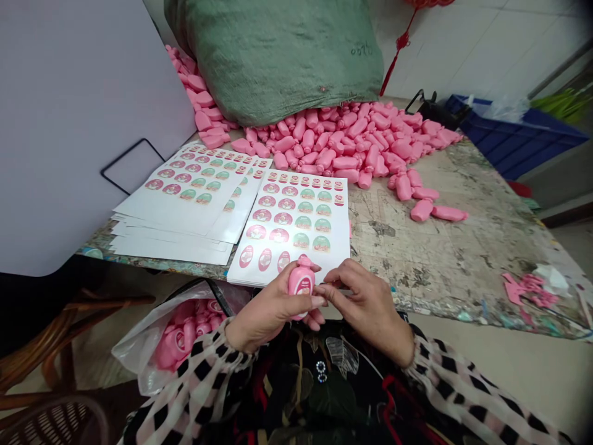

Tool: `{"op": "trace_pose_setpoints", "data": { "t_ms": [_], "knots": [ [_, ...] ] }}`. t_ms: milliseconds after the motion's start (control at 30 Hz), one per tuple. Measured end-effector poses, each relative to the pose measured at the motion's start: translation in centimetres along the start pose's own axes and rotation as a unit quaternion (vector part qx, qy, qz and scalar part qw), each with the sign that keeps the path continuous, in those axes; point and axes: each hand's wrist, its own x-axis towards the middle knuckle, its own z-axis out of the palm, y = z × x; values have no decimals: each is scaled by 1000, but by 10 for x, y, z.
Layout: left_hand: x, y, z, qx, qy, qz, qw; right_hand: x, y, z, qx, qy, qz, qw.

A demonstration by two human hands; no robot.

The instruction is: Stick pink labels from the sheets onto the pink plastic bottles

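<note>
The bag (134,352) sits at eight o'clock from the bottle (299,278), which the left hand (266,312) wraps firmly, sticker (304,285) showing. The sheet (340,244) lies at eleven. At four, the right hand (370,303) bends its fingers in close; any hold is unclear. Probably sticker smoothing, calling for light, even pressure.

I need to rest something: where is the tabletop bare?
Bare tabletop shows between the front sticker sheets and the pink scraps, nearer than the loose bottles. It's crowded at the back with piled bottles and the green sack, and at left with stacked sheets.
</note>
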Motion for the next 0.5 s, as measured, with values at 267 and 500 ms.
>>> {"op": "trace_pose_setpoints", "data": {
  "t_ms": [267, 500],
  "knots": [
    [-6, -7, 6, 8, -45, -64, 997, 6, -16, 16, 233, -41, 112, 965],
    [-42, -18, -21, 23, 7, -56, 998, 10, -2, 17, 205, -89, 43, 974]
  ]
}}
